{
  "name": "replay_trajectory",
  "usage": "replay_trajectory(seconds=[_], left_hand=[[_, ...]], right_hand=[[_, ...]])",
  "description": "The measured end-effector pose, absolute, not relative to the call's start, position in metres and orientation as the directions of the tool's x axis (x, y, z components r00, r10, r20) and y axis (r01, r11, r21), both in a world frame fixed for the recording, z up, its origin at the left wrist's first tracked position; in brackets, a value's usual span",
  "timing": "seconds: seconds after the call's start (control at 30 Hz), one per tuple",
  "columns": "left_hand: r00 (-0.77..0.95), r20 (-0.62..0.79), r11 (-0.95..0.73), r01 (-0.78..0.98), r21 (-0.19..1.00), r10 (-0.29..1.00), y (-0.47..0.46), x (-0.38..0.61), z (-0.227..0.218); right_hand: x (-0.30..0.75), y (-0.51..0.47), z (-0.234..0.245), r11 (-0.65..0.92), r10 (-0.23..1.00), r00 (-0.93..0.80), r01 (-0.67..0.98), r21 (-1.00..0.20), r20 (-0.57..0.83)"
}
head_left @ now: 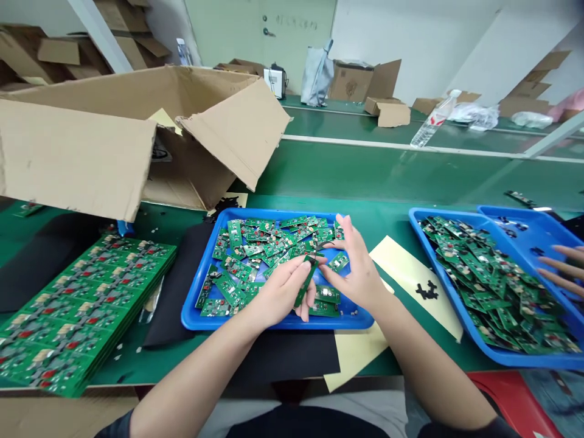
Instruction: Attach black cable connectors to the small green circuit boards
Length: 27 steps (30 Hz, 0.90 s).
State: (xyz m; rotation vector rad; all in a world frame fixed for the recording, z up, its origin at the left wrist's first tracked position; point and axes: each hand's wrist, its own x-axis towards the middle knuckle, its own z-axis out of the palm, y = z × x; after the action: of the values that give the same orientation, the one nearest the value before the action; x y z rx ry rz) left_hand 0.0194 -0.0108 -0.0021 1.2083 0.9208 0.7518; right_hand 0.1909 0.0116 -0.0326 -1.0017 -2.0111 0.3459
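My left hand (280,292) is closed round a small green circuit board (306,281), held upright over the blue tray (196,313). My right hand (358,267) meets it from the right, thumb and forefinger pinched on a small dark part at the board's top end, the other fingers raised. Several loose small green boards (249,252) lie in the tray under and behind both hands.
A stack of large green panel boards (77,304) lies at the left. An open cardboard box (137,134) lies behind it. At the right, a second blue tray (502,356) holds several boards; another person's fingers (563,267) reach in. Yellow sheets (410,274), black foam (182,286).
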Motion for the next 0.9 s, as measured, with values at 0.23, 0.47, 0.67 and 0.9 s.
replay_trajectory(seconds=[0.23,0.47,0.67,0.9], left_hand=[[0.445,-0.145,0.182,-0.043,0.982,0.884,-0.013,0.018,-0.001],[0.428,-0.103,0.051,0.131,0.990,0.898,-0.014,0.019,-0.005],[0.462,-0.052,-0.113,0.323,0.940,0.885,-0.014,0.018,-0.006],[0.505,-0.098,-0.118,0.377,0.919,0.857,-0.016,0.019,-0.004]], right_hand=[[0.194,0.011,-0.024,0.624,0.747,-0.090,0.437,-0.647,0.659],[0.187,0.002,-0.021,0.572,0.820,-0.238,0.371,-0.732,0.521],[0.183,0.002,-0.021,0.387,0.921,-0.171,0.287,-0.876,0.351],[0.184,0.001,-0.022,0.371,0.923,-0.207,0.261,-0.891,0.324]])
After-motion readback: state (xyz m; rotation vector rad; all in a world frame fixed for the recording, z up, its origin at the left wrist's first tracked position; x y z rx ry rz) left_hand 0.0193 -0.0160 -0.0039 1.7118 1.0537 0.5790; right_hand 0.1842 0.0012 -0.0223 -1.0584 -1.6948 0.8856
